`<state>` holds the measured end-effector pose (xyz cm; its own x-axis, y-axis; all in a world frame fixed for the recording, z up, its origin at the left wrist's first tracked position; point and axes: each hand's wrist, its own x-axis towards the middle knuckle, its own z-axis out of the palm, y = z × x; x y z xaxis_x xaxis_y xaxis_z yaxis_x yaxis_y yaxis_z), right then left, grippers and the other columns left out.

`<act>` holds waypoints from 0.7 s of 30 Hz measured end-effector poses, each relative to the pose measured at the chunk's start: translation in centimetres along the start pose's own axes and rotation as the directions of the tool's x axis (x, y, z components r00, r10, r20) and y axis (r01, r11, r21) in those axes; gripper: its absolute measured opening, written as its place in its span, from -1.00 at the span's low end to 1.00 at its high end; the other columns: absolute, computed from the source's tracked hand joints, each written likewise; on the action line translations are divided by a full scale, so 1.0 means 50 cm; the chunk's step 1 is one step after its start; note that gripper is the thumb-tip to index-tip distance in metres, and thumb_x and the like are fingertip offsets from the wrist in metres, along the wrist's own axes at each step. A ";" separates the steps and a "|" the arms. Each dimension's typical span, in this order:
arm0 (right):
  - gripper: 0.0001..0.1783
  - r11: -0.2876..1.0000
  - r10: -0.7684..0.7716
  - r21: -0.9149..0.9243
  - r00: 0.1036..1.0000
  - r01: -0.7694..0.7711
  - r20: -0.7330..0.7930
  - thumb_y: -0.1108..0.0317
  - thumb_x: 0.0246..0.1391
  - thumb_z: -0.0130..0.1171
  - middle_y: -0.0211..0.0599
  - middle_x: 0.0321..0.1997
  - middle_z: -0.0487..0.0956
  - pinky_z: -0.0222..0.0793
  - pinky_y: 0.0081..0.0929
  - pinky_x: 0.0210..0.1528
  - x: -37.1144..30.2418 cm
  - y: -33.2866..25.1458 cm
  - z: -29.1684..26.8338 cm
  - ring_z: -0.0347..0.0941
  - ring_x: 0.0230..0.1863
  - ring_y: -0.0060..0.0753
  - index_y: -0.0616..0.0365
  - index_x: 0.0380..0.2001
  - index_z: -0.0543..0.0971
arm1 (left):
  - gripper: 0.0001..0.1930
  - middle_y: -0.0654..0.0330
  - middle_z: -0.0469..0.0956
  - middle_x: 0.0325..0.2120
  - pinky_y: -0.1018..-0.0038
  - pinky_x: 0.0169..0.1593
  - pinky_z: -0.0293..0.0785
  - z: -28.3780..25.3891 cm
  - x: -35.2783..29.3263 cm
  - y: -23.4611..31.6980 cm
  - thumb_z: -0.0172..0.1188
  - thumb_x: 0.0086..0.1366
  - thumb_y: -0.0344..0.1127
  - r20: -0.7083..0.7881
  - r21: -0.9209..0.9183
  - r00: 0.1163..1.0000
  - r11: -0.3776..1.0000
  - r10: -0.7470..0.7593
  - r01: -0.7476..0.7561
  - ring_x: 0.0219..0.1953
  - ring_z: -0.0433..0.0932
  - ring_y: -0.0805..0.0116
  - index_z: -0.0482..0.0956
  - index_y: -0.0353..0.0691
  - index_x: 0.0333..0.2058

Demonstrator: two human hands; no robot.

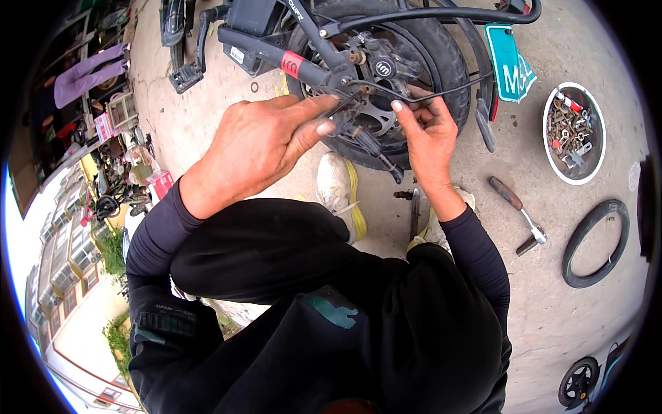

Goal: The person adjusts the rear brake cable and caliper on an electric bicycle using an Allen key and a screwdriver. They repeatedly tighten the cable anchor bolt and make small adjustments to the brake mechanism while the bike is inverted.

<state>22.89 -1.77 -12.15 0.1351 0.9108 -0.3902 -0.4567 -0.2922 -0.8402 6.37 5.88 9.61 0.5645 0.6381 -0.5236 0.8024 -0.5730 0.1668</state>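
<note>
Cable (469, 83): matt black, plastic-looking sheath
Frame tube (256, 50): smooth, dark, painted look, soft sheen
Wheel tyre (443, 56): matt rubber, dusty
Bowl (602, 145): smooth, shiny rim
Hardware (569, 134): mixed metal, dull to shiny
Ratchet (528, 219): polished metal shaft, matt grip
Loose tyre (569, 252): matt black rubber
Ground (538, 297): rough matt concrete, stained
Trousers (262, 241): matt black cloth

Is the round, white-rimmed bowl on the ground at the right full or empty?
Partly full: the round, white-rimmed bowl holds a heap of small, mixed metal parts, with bare inner wall showing around them.
</note>
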 end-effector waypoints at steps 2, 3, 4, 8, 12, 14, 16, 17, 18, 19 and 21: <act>-0.64 1.000 0.005 -0.010 1.000 -0.005 0.010 0.44 0.14 0.44 -0.51 -0.41 0.58 0.33 -0.71 -0.36 0.000 -0.001 -0.002 0.42 -0.42 -0.77 0.24 0.00 0.63 | -0.54 0.06 0.67 -0.45 0.40 -0.38 0.53 0.023 -0.001 -0.011 0.08 0.52 0.03 -0.066 -0.238 0.978 0.955 -0.199 0.179 -0.49 0.64 0.26 0.57 -0.26 0.10; -0.64 1.000 0.008 -0.027 1.000 -0.007 0.009 0.44 0.14 0.44 -0.51 -0.41 0.58 0.33 -0.71 -0.36 0.002 0.000 -0.006 0.42 -0.42 -0.77 0.24 0.00 0.63 | -0.49 0.05 0.67 -0.48 0.38 -0.39 0.55 0.013 0.003 0.003 0.10 0.50 0.09 0.042 -0.364 0.929 0.860 -0.369 0.358 -0.51 0.65 0.26 0.60 -0.31 0.02; -0.63 0.999 0.010 -0.043 1.000 -0.010 0.009 0.44 0.14 0.44 -0.51 -0.42 0.58 0.33 -0.71 -0.36 0.002 0.002 -0.009 0.42 -0.42 -0.77 0.24 0.01 0.63 | -0.44 0.04 0.68 -0.52 0.36 -0.40 0.56 0.005 0.006 0.011 0.13 0.48 0.15 0.171 -0.460 0.844 0.717 -0.508 0.525 -0.53 0.66 0.27 0.63 -0.35 -0.05; -0.63 1.000 -0.009 0.002 1.000 0.009 -0.006 0.42 0.14 0.44 -0.51 -0.44 0.57 0.33 -0.70 -0.37 0.002 0.000 -0.004 0.42 -0.42 -0.78 0.25 0.00 0.63 | -0.42 0.13 0.64 -0.56 0.62 -0.53 0.44 0.003 -0.004 -0.012 0.03 0.52 0.19 0.535 -0.642 0.705 0.319 -0.465 0.697 -0.62 0.59 0.48 0.56 -0.36 -0.15; -0.63 1.000 0.006 -0.028 1.000 -0.006 -0.005 0.43 0.13 0.44 -0.51 -0.44 0.58 0.32 -0.70 -0.37 0.003 -0.003 -0.004 0.42 -0.43 -0.78 0.25 0.00 0.64 | -0.48 0.16 0.64 -0.58 0.63 -0.52 0.44 -0.001 0.002 0.012 -0.01 0.56 0.14 0.404 -0.743 0.810 0.364 -0.426 0.562 -0.60 0.60 0.50 0.53 -0.29 -0.28; -0.63 1.000 0.005 -0.012 1.000 -0.005 -0.006 0.43 0.13 0.45 -0.51 -0.44 0.58 0.32 -0.70 -0.36 0.003 0.000 -0.004 0.41 -0.43 -0.78 0.25 0.00 0.64 | -0.53 0.16 0.63 -0.59 0.57 -0.48 0.47 0.002 0.006 0.013 -0.02 0.58 0.06 0.350 -0.720 0.851 0.469 -0.391 0.511 -0.58 0.62 0.45 0.52 -0.27 -0.29; -0.63 1.000 0.003 0.005 1.000 -0.003 -0.002 0.43 0.12 0.45 -0.51 -0.44 0.58 0.32 -0.70 -0.36 0.003 0.002 -0.003 0.42 -0.44 -0.77 0.25 0.00 0.64 | -0.60 0.15 0.63 -0.59 0.50 -0.45 0.49 0.000 0.009 0.013 -0.02 0.59 -0.03 0.235 -0.586 0.909 0.696 -0.345 0.416 -0.57 0.62 0.39 0.51 -0.26 -0.28; -0.63 1.000 0.000 0.005 1.000 0.000 -0.004 0.42 0.12 0.45 -0.51 -0.45 0.58 0.32 -0.70 -0.36 0.004 0.003 -0.003 0.41 -0.44 -0.77 0.24 0.00 0.64 | -0.64 0.15 0.62 -0.60 0.46 -0.44 0.49 -0.003 0.011 0.013 -0.02 0.59 -0.07 0.154 -0.432 0.942 0.837 -0.299 0.336 -0.57 0.61 0.35 0.50 -0.26 -0.26; -0.63 1.000 -0.002 0.005 1.000 0.002 -0.006 0.42 0.13 0.45 -0.50 -0.45 0.58 0.32 -0.70 -0.36 0.004 0.004 -0.003 0.41 -0.45 -0.77 0.24 0.00 0.64 | -0.68 0.14 0.62 -0.60 0.43 -0.42 0.50 -0.006 0.012 0.013 -0.01 0.59 -0.12 0.083 -0.252 0.969 0.935 -0.235 0.248 -0.58 0.60 0.31 0.50 -0.26 -0.24; -0.63 1.000 -0.004 0.005 1.000 0.004 -0.007 0.41 0.13 0.45 -0.50 -0.45 0.58 0.32 -0.70 -0.36 0.005 0.004 -0.003 0.41 -0.45 -0.77 0.24 0.00 0.64 | -0.87 0.13 0.62 -0.49 0.37 -0.39 0.52 -0.003 0.007 0.004 0.09 0.47 -0.33 0.012 0.070 0.990 0.988 -0.141 0.140 -0.50 0.60 0.24 0.51 -0.26 -0.14; -0.63 1.000 -0.009 -0.020 1.000 0.009 -0.003 0.41 0.13 0.45 -0.50 -0.45 0.58 0.32 -0.70 -0.36 0.005 0.002 -0.005 0.41 -0.45 -0.77 0.24 0.00 0.64 | -0.76 0.16 0.61 -0.41 0.38 -0.38 0.52 -0.004 0.004 0.002 0.15 0.35 -0.39 -0.046 0.293 0.998 0.955 0.052 -0.036 -0.42 0.61 0.28 0.51 -0.26 -0.03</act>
<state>23.11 -1.64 -12.44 0.1419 0.9125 -0.3836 -0.4379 -0.2897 -0.8511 6.62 6.06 9.71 0.6135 0.6305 -0.4755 0.6894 -0.7212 -0.0669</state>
